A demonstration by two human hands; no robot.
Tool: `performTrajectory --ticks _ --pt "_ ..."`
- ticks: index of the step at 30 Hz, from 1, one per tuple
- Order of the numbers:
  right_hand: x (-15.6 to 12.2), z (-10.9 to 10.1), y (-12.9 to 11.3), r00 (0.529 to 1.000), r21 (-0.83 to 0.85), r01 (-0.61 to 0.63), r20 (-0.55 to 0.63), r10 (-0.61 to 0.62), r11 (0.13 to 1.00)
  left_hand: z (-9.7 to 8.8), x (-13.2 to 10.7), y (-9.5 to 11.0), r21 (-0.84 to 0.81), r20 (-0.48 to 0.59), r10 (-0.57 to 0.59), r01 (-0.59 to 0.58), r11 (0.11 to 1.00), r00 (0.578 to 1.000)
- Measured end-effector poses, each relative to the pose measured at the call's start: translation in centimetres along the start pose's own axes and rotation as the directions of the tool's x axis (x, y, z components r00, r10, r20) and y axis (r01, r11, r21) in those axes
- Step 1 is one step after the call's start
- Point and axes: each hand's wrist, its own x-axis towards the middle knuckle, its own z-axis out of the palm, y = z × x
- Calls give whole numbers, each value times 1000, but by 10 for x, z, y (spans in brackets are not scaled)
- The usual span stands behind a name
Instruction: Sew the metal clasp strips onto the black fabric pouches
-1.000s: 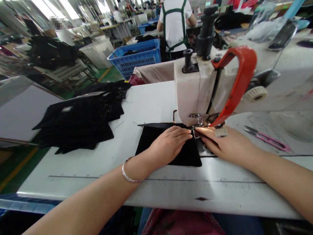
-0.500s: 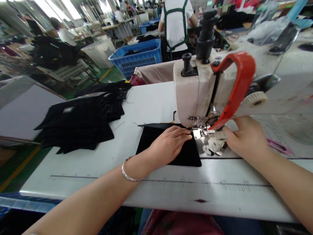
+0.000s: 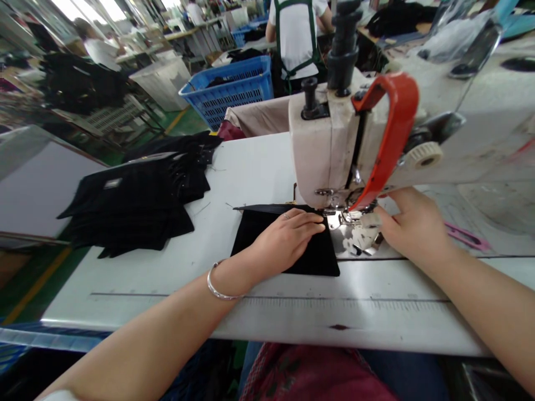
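My left hand (image 3: 288,236) lies flat on a black fabric piece (image 3: 313,262), its fingers stretched together towards the presser foot (image 3: 334,218) of a sewing machine (image 3: 311,150). The fabric's right edge lies beside the foot, and a dark strip (image 3: 267,208) runs along its far edge. To the right of the foot is my right hand (image 3: 412,223), thumb at the small metal parts by the needle area. Its other fingers reach behind the machine's red curved guard (image 3: 401,117) and are mostly hidden, so their grip does not show.
A stack of black fabric pieces (image 3: 125,206) sits on the left of the white table (image 3: 251,172). Right of my right hand lies a pink tool (image 3: 466,236). Beyond the table are a blue basket (image 3: 234,94) and a person in a white shirt (image 3: 295,39). A ruler scale (image 3: 346,303) marks the near edge.
The whole view has shifted slightly, with the scene sitting a little higher and further left. Both hands and the black fabric keep nearly the same places at the machine.
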Motion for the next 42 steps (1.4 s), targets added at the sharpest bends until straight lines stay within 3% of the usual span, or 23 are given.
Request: performTrajectory --ticks 2,4,7,10,12,14,16,19,22,26,30,35,42 --pt "3 -7 -6 999 26 -12 -31 13 1000 0 0 0 2 2 -6 6 1000 1000" --pt "5 -17 -7 994 104 51 91 -60 993 -1 1 -1 6 1 -11 11 1000 1000" --pt "3 -32 -5 914 236 136 346 -214 962 -1 4 -1 0 3 -4 4 1000 1000" --pt "-1 -30 -3 844 264 142 470 -256 954 -2 5 -2 -13 -1 -6 6 1000 1000" --pt "-1 -17 -3 891 189 139 405 -206 972 -4 4 -1 -17 5 -9 9 1000 1000" --pt "1 -4 -7 954 55 143 258 -152 988 -6 1 3 -8 21 10 -10 1000 1000" --pt "3 3 -13 973 -54 173 162 -163 983 -8 -4 11 17 38 49 -50 999 998" --pt "1 -3 -23 927 16 295 238 -290 955 -13 -10 23 41 51 110 -112 993 993" --pt "-6 -14 -33 848 206 366 328 -416 908 -20 -11 30 -63 37 45 -43 997 998" --pt "-17 -6 -42 815 231 447 294 -500 864 -21 -9 33 -153 -15 -122 118 981 992" --pt "-22 7 -48 776 210 541 248 -580 814 -6 -9 39 -19 -55 -33 32 999 998" --pt "-22 1 -51 790 227 520 239 -565 823 4 -7 45 258 55 102 -112 960 993" --pt "-18 0 -54 831 218 475 209 -516 853 2 0 31 314 45 127 -135 940 991"
